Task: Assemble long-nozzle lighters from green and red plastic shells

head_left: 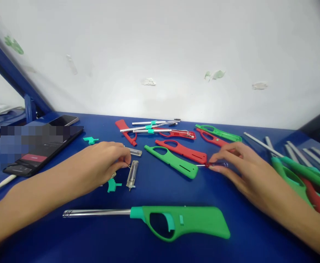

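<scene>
My left hand (112, 157) is closed, fingertips pinched beside a clear fuel tank (133, 172); whatever they hold is too small to make out. Another clear tank (134, 151) lies just behind, and a teal trigger piece (113, 185) is below the hand. At the right, thumb and fingers of my right hand (239, 162) pinch a small screwdriver (208, 165) with a translucent red handle and thin metal shaft. Its shaft points left, beside a green lighter shell half (173, 162) and a red shell half (184, 150). An assembled green long-neck lighter (187, 221) lies in front.
Metal lighter tubes with wires (151, 130) lie at the back near a red shell half (127, 133). More green and red shells (220, 133) are behind my right hand. Several lighters (294, 179) are heaped at the right. A phone (31, 160) lies left; a white wall stands behind.
</scene>
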`<control>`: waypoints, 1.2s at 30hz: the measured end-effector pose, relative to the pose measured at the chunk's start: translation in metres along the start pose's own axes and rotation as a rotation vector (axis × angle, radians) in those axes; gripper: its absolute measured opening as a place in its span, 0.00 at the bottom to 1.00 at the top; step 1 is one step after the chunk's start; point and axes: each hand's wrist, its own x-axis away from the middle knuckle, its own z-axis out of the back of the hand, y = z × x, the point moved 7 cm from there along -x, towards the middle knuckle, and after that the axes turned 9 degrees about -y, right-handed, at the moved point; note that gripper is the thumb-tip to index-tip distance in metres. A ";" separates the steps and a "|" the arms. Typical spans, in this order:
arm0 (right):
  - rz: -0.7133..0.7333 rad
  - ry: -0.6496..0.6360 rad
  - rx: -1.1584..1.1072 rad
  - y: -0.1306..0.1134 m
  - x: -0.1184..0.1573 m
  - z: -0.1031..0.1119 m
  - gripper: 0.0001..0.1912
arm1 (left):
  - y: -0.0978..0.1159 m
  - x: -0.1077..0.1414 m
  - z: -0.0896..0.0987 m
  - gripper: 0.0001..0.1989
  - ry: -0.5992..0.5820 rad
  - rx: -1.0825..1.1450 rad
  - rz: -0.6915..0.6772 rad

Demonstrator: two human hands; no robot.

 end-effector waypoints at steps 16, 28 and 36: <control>-0.308 0.415 -0.543 0.014 0.020 0.051 0.15 | 0.002 0.017 0.001 0.09 0.153 -0.085 -0.055; -0.106 0.216 -0.500 -0.045 0.015 0.032 0.14 | 0.103 0.027 -0.016 0.09 0.316 0.048 -0.287; -0.148 0.214 -0.535 -0.044 0.019 0.026 0.11 | 0.101 0.030 -0.033 0.10 0.259 0.165 -0.270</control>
